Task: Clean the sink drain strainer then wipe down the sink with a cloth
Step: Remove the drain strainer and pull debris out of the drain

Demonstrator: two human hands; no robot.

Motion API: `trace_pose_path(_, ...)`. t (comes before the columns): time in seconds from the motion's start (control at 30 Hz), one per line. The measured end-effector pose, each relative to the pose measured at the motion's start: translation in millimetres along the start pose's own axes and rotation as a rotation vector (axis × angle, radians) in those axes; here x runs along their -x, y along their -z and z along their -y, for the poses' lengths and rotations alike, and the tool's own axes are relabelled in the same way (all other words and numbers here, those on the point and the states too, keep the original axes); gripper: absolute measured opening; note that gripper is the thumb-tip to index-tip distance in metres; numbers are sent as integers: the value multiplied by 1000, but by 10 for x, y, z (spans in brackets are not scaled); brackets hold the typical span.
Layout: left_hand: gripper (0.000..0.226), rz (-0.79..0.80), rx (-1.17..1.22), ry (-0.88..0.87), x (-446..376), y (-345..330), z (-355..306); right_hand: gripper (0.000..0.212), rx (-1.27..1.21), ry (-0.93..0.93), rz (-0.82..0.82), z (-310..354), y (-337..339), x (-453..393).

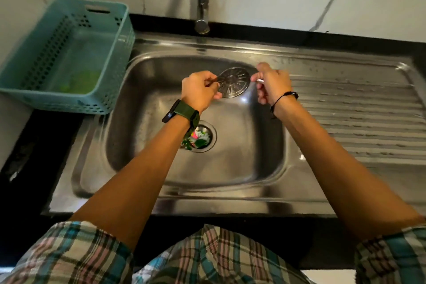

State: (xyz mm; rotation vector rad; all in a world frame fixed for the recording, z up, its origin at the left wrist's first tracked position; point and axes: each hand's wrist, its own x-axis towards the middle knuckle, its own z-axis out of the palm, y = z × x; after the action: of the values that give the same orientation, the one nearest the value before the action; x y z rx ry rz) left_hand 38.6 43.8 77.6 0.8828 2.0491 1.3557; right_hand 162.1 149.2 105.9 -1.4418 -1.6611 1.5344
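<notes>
Head view: I look down at one steel sink (pixel 258 168) with my two hands over it.
Left hand: my left hand (pixel 200 91) pinches the edge of the round strainer lid (pixel 234 82) — its fingers are curled on it.
Right hand: my right hand (pixel 273 83) is just beside the lid, its fingers curled on a small shiny bit (pixel 260 80). I cannot tell what that bit is.
Where the lid is: it is held up in the air over the back of the bowl, under the tap (pixel 202 7).
Drain: the drain hole (pixel 198 138) is open, and scraps of green, pink and white sit in it.
Done so far: I think only the lid is off.
Left to do: the scraps must come out, the lid needs a wash — then the sink needs a wipe. I see no cloth.
Count: one sink, one tap, one lid, one drain, one blue basket (pixel 108 57), two hands, one watch (pixel 182 113).
</notes>
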Motion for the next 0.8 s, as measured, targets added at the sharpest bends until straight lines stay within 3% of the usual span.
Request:
trace_pose_path(0.1, 14, 14, -61, -165, 77, -253, -226, 38, 20, -66, 9, 94, 385, 23)
trace_pose_path(0.27, 19, 61, -281, -518, 248, -673, -498, 18, -22, -159, -51, 50, 1015, 134)
trace_pose_path(0.4, 23, 217, -356, -644, 384, -1057, -573, 17, -79, -277, -113, -145, 1469, 195)
trace_pose_path(0.6, 43, 349, -276, -505, 506, -1442, -488, 20, -9, -400, -197, -581, 1687, 237)
trace_pose_path(0.8, 53, 489, -418, -424, 467, -1580, -403, 17, 166, -378, -304, -737, 1635, 255)
